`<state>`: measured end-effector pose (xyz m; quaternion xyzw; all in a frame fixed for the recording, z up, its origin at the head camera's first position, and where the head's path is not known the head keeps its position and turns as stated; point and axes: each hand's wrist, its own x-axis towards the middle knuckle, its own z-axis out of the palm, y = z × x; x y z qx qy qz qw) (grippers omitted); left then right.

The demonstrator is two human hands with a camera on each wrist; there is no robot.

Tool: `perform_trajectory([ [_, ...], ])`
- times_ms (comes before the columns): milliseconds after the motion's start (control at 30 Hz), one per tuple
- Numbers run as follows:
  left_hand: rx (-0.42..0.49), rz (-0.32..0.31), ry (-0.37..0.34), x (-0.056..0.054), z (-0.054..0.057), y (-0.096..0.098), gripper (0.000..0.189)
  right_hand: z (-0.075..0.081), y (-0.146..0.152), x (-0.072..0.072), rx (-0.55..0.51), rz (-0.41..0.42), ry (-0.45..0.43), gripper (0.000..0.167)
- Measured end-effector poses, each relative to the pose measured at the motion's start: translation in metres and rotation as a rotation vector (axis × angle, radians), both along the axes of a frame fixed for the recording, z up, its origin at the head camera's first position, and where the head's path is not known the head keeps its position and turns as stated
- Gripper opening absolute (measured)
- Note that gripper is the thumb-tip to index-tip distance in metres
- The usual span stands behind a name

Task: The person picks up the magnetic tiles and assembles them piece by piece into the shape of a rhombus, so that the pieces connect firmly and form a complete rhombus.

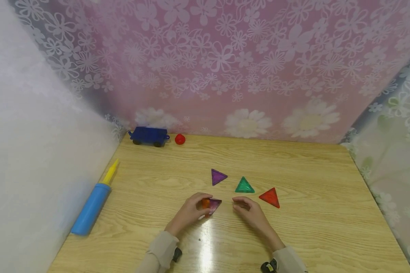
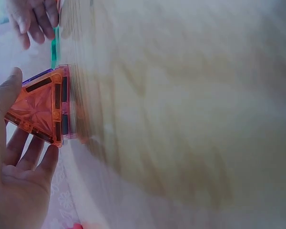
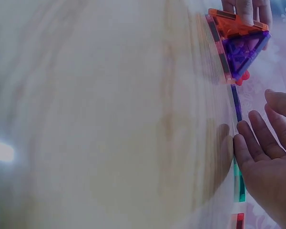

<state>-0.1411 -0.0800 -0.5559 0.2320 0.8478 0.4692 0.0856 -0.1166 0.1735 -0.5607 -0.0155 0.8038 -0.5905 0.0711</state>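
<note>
My left hand [image 1: 190,212] holds a small standing structure of magnetic tiles, thumb on one side and fingers on the other. An orange triangular tile [image 2: 35,109] and a purple triangular tile [image 3: 245,50] lean together above a pinkish tile [image 2: 65,102] on the table. To the right, my right hand [image 1: 254,216] rests at the tabletop with fingers loosely bent and nothing in them. Just beyond it lies a green triangular tile [image 1: 244,185]. A flat purple triangle [image 1: 218,177] lies behind the structure, and a red triangle [image 1: 271,197] to the right.
A blue toy wagon [image 1: 149,135] and a small red object [image 1: 180,139] sit at the table's back edge. Along the left edge lies a blue and yellow pump [image 1: 93,206]. A floral curtain [image 1: 225,68] hangs behind the wooden table [image 1: 314,167].
</note>
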Motion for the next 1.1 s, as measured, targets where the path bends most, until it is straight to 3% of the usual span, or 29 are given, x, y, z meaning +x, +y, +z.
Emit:
perform_trajectory([
  [267,-0.006,0.064,-0.022,-0.002,0.001,-0.017,0.045,0.000,0.000,0.001,-0.015,0.003,-0.011,0.030],
  [433,0.002,0.089,0.001,-0.005,0.000,-0.026,0.045,-0.001,0.000,0.001,-0.013,0.009,-0.001,0.030],
  [867,0.003,0.096,0.017,-0.005,0.002,-0.031,0.043,-0.002,-0.001,0.001,-0.001,-0.001,-0.008,0.029],
  [1033,0.002,0.100,0.011,-0.006,0.002,-0.031,0.043,0.001,-0.004,-0.001,0.026,0.017,0.082,0.027],
  [1100,-0.004,0.101,0.011,-0.006,0.001,-0.031,0.043,0.014,-0.010,0.000,0.068,0.028,0.131,0.025],
])
